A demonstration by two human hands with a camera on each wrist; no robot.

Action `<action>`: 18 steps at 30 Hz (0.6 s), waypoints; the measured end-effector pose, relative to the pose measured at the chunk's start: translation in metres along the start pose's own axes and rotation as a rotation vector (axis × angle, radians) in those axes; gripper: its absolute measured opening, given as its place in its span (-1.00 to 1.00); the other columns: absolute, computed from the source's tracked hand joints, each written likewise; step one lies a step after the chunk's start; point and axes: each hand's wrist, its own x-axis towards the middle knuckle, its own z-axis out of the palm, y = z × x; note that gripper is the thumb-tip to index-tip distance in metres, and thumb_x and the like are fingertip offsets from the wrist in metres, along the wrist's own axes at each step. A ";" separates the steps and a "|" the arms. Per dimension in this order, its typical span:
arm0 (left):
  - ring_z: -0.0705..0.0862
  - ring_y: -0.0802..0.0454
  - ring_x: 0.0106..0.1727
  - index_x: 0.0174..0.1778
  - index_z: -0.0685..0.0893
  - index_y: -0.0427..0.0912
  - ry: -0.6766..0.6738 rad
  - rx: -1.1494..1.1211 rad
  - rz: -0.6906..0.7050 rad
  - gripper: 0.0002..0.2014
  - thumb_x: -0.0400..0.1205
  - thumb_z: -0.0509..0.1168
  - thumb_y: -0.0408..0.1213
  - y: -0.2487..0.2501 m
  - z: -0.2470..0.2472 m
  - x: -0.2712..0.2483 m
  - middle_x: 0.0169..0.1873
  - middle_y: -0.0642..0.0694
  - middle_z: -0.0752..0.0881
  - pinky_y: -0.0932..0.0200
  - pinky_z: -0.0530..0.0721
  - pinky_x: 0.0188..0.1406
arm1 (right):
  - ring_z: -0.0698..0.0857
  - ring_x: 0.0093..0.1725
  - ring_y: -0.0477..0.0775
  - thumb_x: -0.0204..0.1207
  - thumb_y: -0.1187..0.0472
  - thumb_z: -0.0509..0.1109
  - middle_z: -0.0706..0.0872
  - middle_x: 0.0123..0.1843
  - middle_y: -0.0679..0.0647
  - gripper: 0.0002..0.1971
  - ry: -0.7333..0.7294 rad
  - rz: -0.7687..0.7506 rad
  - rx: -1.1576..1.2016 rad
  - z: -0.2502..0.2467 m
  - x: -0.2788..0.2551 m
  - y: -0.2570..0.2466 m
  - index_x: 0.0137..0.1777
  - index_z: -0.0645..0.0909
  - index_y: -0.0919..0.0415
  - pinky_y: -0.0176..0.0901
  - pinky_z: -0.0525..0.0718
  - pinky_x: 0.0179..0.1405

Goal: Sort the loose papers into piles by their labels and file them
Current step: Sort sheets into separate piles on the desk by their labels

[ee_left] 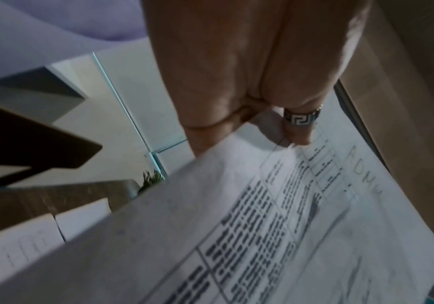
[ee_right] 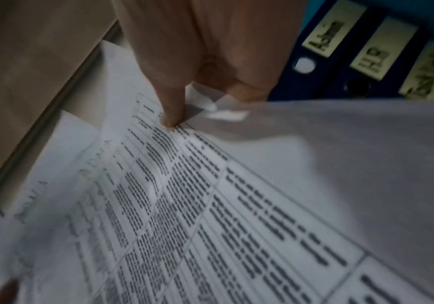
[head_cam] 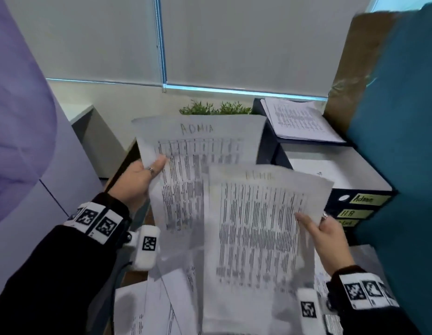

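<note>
My left hand (head_cam: 140, 176) pinches the left edge of a printed sheet (head_cam: 198, 146) with "ADMIN" handwritten at its top, thumb on the front. That same sheet (ee_left: 275, 216) fills the left wrist view under my ringed thumb. My right hand (head_cam: 323, 234) pinches the right edge of a second printed sheet (head_cam: 256, 238), also marked "ADMIN", which overlaps the first in front. In the right wrist view my thumb presses on this sheet (ee_right: 210, 205). Dark blue binders (head_cam: 362, 204) with yellow labels "Admin" (head_cam: 365, 199) and "H.R" (head_cam: 349, 213) lie stacked at the right.
Loose printed papers (head_cam: 161, 301) lie scattered on the desk below my hands. Another paper pile (head_cam: 299, 122) rests on a binder at the back right. A small green plant (head_cam: 215, 108) stands behind. A teal partition (head_cam: 403, 141) closes the right side, a purple panel (head_cam: 21, 117) the left.
</note>
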 end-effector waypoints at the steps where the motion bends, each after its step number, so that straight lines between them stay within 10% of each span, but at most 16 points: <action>1: 0.80 0.07 -0.10 0.05 0.66 -0.15 -0.049 -0.048 -0.032 -0.79 0.69 0.12 -0.24 0.001 0.007 -0.001 -0.12 -0.03 0.83 0.21 0.77 -0.21 | 0.64 -0.56 0.06 0.34 -0.03 0.44 0.69 -0.52 0.14 -0.57 -0.001 -0.026 0.031 0.003 0.006 -0.007 -0.43 0.52 0.38 -0.04 0.65 -0.37; 4: 0.77 -0.01 0.04 0.13 0.67 -0.15 -0.143 -0.131 -0.132 -0.70 0.65 0.12 -0.12 0.000 0.026 -0.002 0.05 -0.14 0.79 0.07 0.74 0.04 | 0.73 0.03 0.29 0.34 -0.07 0.42 0.76 0.04 0.30 -0.54 -0.054 -0.046 0.134 0.014 0.017 -0.023 0.06 0.65 0.31 0.15 0.70 0.02; 9: 0.71 -0.10 0.20 0.19 0.67 -0.02 -0.124 -0.241 -0.085 -0.40 0.34 0.36 0.28 -0.019 0.050 -0.017 0.19 -0.14 0.73 -0.13 0.69 0.15 | 0.76 0.04 0.03 0.45 0.24 0.40 0.78 0.05 0.09 -0.76 -0.052 -0.040 0.358 0.033 0.017 -0.029 0.11 0.56 0.13 -0.09 0.68 0.06; 14: 0.75 0.15 -0.01 -0.06 0.61 0.08 0.074 0.111 0.171 -0.71 0.44 0.47 -0.37 -0.016 0.077 -0.026 -0.13 0.12 0.76 0.07 0.71 0.08 | 0.73 -0.15 -0.15 0.47 0.33 0.39 0.73 -0.15 -0.06 -0.82 0.127 -0.182 0.377 0.044 -0.003 -0.038 -0.15 0.45 0.07 -0.38 0.68 -0.21; 18: 0.71 0.12 0.09 0.13 0.54 -0.05 0.080 0.063 0.209 -0.55 0.40 0.49 -0.46 -0.027 0.082 -0.021 0.03 0.03 0.73 0.19 0.67 0.05 | 0.74 -0.17 -0.32 0.39 0.33 0.46 0.71 -0.06 -0.06 -0.68 0.074 -0.218 0.377 0.036 -0.006 -0.026 0.08 0.49 0.10 -0.50 0.67 -0.25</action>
